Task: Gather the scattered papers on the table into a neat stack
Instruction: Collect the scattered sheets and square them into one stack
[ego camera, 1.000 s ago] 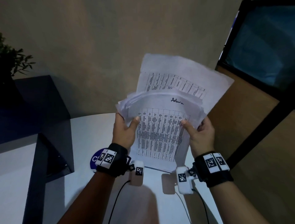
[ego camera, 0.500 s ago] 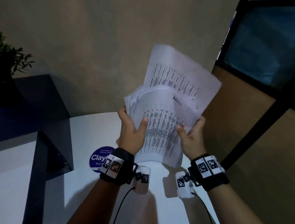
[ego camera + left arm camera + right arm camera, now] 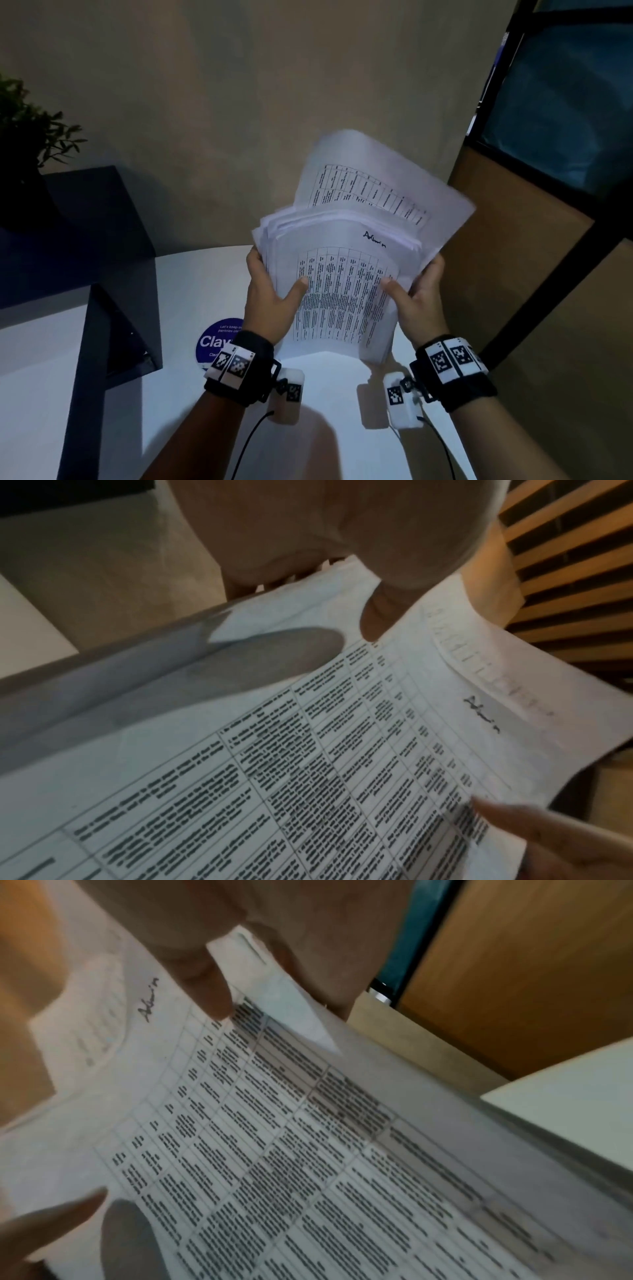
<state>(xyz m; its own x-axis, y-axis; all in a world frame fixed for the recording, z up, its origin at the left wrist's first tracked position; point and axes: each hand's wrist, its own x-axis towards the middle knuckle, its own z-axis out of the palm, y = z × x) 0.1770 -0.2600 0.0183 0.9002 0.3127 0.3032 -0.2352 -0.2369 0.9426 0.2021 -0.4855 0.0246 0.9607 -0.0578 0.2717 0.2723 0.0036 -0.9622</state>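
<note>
A bundle of white papers [image 3: 346,284] printed with tables stands nearly upright above the white table [image 3: 191,291], its lower edge close to the tabletop. One larger sheet [image 3: 376,181] sticks up behind the rest. My left hand [image 3: 270,294] grips the bundle's left edge, thumb on the front page. My right hand [image 3: 414,298] grips the right edge the same way. The left wrist view shows the top page [image 3: 342,764] with my left thumb [image 3: 380,615] on it. In the right wrist view my right thumb [image 3: 205,988] presses the page [image 3: 274,1137].
A dark box [image 3: 78,233] with a plant [image 3: 27,130] on it stands at the left. A dark angled stand [image 3: 113,342] sits near it. A round blue sticker [image 3: 215,342] lies on the table by my left wrist. A wooden panel [image 3: 513,274] borders the right.
The bundle tilted right half a second ago and has swung back to face me, a little lower. Both hands keep the same grip on its sides.
</note>
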